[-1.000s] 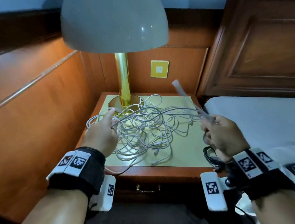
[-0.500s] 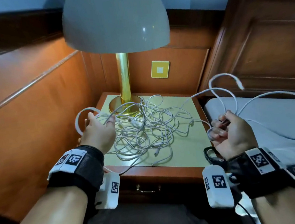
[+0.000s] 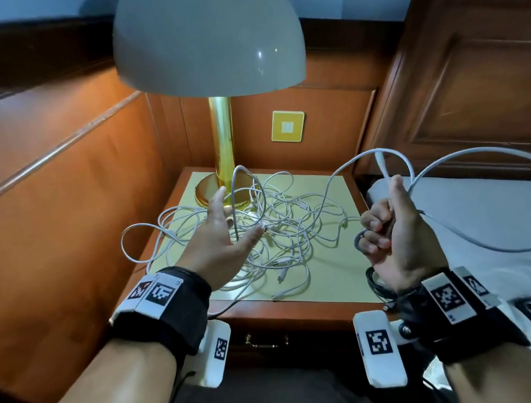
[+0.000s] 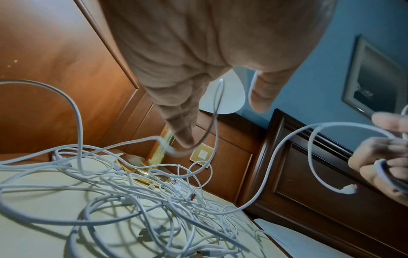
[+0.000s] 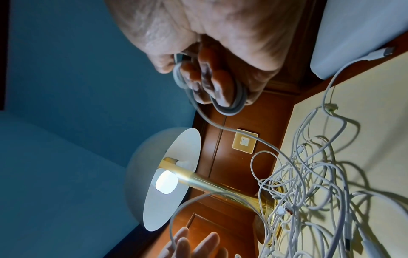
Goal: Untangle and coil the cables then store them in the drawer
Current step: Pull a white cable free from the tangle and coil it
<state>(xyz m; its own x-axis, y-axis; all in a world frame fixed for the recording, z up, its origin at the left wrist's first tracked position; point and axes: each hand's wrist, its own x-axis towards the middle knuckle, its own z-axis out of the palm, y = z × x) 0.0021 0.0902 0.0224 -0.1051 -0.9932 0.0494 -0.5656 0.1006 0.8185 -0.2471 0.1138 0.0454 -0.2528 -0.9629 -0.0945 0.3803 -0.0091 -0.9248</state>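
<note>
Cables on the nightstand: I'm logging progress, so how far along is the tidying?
Early. Done: nothing stored; the wooden drawer is shut. In hand: the right hand grips loops of one white cable; the open left hand lifts a strand. Left: the tangled white cable pile is still knotted.

Glossy white cables (image 3: 279,226) sprawl over the table's (image 3: 338,278) matt cream top, framed in polished reddish wood. The lamp (image 3: 223,147) shows shiny brass metal under a smooth, glossy pale shade.
</note>
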